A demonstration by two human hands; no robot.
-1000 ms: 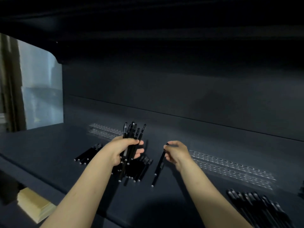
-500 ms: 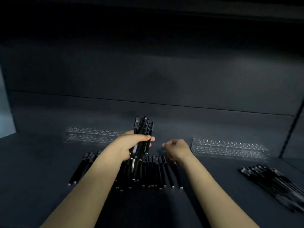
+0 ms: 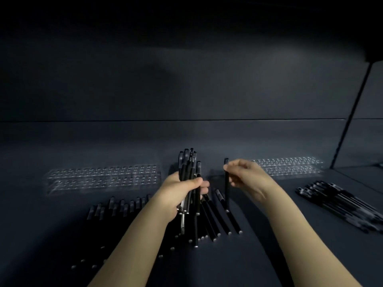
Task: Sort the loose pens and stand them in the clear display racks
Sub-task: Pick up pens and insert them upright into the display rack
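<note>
My left hand (image 3: 179,192) grips an upright bundle of black pens (image 3: 189,165) over the middle of the dark shelf. My right hand (image 3: 247,177) pinches one black pen (image 3: 227,191) near its top, and it hangs almost upright just right of the bundle. Below both hands, several loose black pens (image 3: 219,214) lie in a row on the shelf, and more loose pens (image 3: 116,206) lie to the left. A clear rack (image 3: 103,176) with rows of holes stands at the back left, and a second clear rack (image 3: 290,165) at the back right. No pens stand in either rack.
Another pile of black pens (image 3: 339,204) lies at the right side of the shelf (image 3: 259,255). A dark back wall (image 3: 186,90) rises behind the racks, and a slanted dark upright (image 3: 350,119) stands at the far right.
My right hand, which touched the row of pens half a second ago, has lifted one pen off the shelf. The view has shifted right and closer. My left hand keeps its bundle.
</note>
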